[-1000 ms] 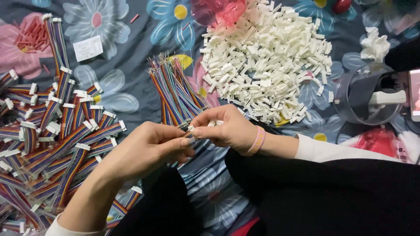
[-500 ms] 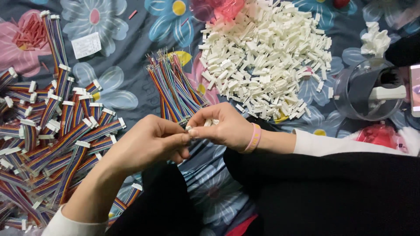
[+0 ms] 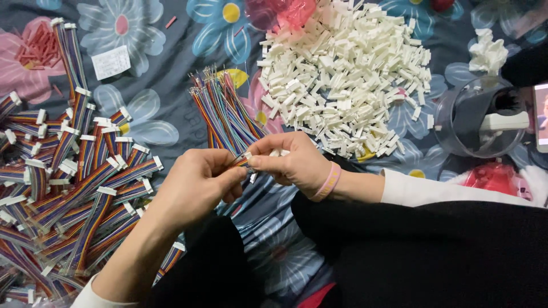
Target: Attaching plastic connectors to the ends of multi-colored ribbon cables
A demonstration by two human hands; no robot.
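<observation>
Left hand [image 3: 197, 182]: fingers curled, pinched on multicoloured wire bundle [image 3: 225, 111]. Right hand [image 3: 291, 162]: fingertips clamped on small white connector [image 3: 249, 155] at the bundle's end, wrist bent inward.

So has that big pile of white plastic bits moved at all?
No. The white connector pile lies on the same blue flowers of the cloth as before; only the camera view shifted slightly.

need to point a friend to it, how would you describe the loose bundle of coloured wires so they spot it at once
Start at the heap of white connectors on the floral cloth. Just left of it lies the loose wire bundle, fanning up from the hands. Unlike the finished cables far left, its upper ends are bare.
</observation>
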